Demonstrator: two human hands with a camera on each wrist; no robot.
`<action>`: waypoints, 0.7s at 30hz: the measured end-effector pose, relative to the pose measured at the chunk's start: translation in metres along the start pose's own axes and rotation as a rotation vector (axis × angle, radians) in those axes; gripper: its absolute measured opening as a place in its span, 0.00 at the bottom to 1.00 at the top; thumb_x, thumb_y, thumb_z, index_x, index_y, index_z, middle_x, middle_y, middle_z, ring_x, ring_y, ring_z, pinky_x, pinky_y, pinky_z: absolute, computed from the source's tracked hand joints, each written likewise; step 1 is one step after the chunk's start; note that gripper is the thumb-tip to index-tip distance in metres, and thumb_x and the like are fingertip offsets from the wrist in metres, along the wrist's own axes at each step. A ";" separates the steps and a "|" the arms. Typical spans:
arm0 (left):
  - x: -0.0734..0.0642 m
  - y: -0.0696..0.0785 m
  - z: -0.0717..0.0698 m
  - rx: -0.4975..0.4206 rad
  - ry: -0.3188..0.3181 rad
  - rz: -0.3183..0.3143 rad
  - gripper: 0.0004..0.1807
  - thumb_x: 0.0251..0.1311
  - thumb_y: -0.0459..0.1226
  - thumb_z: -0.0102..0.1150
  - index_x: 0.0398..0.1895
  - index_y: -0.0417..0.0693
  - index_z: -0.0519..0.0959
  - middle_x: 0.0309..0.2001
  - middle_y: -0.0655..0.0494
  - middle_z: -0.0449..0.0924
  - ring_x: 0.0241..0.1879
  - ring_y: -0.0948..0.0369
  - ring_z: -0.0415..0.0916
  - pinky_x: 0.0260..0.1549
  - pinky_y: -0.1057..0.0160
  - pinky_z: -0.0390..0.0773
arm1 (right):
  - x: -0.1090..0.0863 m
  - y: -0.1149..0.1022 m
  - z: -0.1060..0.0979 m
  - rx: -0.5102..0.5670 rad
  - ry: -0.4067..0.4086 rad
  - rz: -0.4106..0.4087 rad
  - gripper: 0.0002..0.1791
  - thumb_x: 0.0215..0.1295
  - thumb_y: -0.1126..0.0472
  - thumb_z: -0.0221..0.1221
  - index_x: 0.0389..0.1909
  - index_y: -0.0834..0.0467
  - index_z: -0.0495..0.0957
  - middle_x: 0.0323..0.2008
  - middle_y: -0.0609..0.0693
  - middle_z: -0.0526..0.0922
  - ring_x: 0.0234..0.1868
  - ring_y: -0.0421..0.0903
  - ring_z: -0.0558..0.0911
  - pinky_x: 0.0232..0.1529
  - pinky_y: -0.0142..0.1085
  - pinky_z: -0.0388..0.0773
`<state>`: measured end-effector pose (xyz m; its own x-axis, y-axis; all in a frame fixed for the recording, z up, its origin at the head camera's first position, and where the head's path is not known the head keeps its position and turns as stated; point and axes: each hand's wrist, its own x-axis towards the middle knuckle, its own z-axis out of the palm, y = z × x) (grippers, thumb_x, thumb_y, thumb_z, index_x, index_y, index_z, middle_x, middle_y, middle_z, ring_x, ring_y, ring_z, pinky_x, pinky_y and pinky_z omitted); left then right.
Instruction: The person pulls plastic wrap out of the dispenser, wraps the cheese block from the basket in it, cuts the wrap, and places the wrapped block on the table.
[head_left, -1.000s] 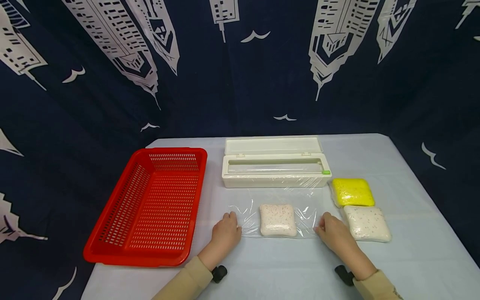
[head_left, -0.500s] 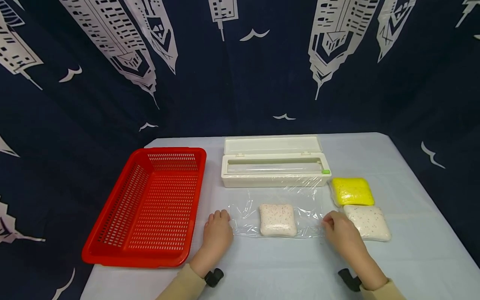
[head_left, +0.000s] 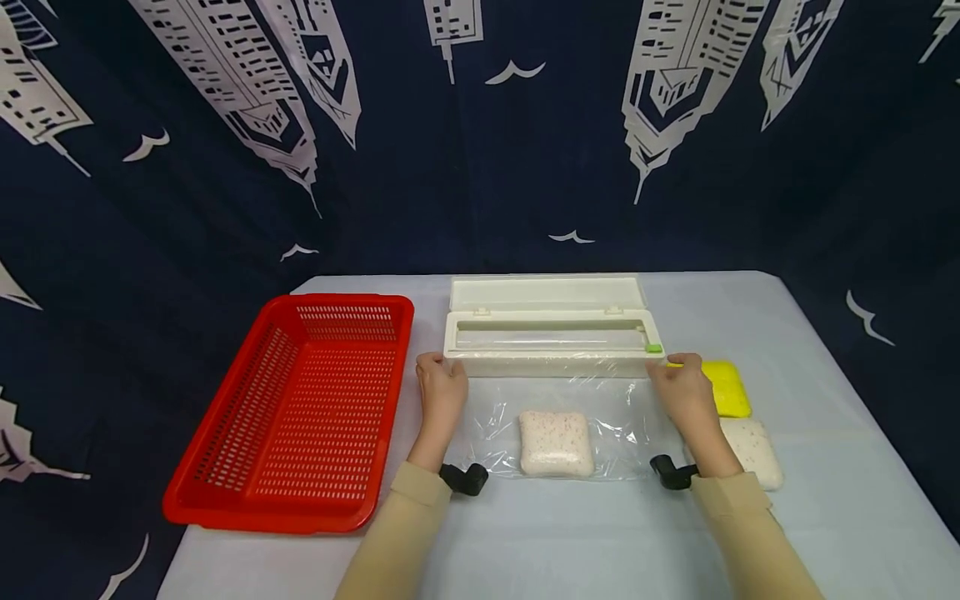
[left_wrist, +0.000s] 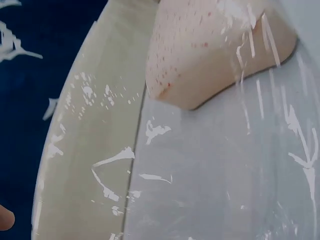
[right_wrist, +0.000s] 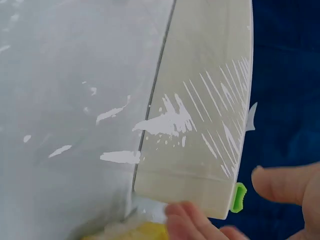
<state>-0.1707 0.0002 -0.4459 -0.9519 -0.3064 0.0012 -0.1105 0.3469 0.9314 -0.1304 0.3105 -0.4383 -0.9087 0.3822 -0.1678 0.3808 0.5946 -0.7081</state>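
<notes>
A pale pink speckled block (head_left: 556, 443) lies on clear plastic wrap (head_left: 630, 425), which runs out from a white wrap dispenser (head_left: 555, 365) with its lid raised. My left hand (head_left: 442, 392) is at the dispenser's front left corner; in the left wrist view only a fingertip (left_wrist: 6, 218) shows. Beside the right end is my right hand (head_left: 684, 396), its thumb and fingers apart around that corner in the right wrist view, near the green tab (right_wrist: 239, 197). Behind the right hand and forearm, a yellow block (head_left: 727, 389) and a white speckled block (head_left: 752, 450) are partly hidden.
A red perforated basket (head_left: 401, 367) stands left of the dispenser. All of it is on a table with a white cloth (head_left: 540, 542). A dark blue patterned curtain (head_left: 510, 183) hangs behind the table.
Both hands have left the near corners of the plastic wrap and moved away from me to the dispenser's two ends. The wrap and the pink block lie about where they were.
</notes>
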 end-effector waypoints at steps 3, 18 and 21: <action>0.007 -0.003 0.006 -0.042 0.044 -0.065 0.18 0.62 0.29 0.52 0.50 0.27 0.61 0.48 0.29 0.64 0.51 0.37 0.66 0.58 0.45 0.66 | 0.011 0.001 0.001 0.008 -0.077 0.066 0.42 0.73 0.49 0.47 0.72 0.76 0.43 0.62 0.82 0.64 0.62 0.74 0.68 0.59 0.63 0.69; 0.016 -0.013 0.012 -0.063 -0.036 -0.143 0.30 0.64 0.33 0.55 0.63 0.28 0.55 0.38 0.32 0.83 0.44 0.43 0.80 0.49 0.48 0.75 | 0.028 0.003 0.008 0.140 -0.080 0.048 0.40 0.72 0.56 0.52 0.71 0.78 0.47 0.34 0.60 0.86 0.35 0.45 0.84 0.50 0.45 0.77; 0.017 -0.013 0.013 -0.041 -0.051 -0.122 0.36 0.63 0.35 0.58 0.68 0.27 0.53 0.35 0.36 0.84 0.42 0.45 0.80 0.49 0.49 0.75 | 0.030 0.003 0.009 0.188 -0.084 0.041 0.38 0.70 0.57 0.55 0.70 0.77 0.51 0.29 0.50 0.85 0.28 0.37 0.80 0.36 0.33 0.75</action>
<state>-0.1892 0.0022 -0.4625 -0.9456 -0.2980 -0.1303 -0.2153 0.2733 0.9375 -0.1586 0.3173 -0.4516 -0.9071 0.3388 -0.2499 0.3863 0.4341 -0.8138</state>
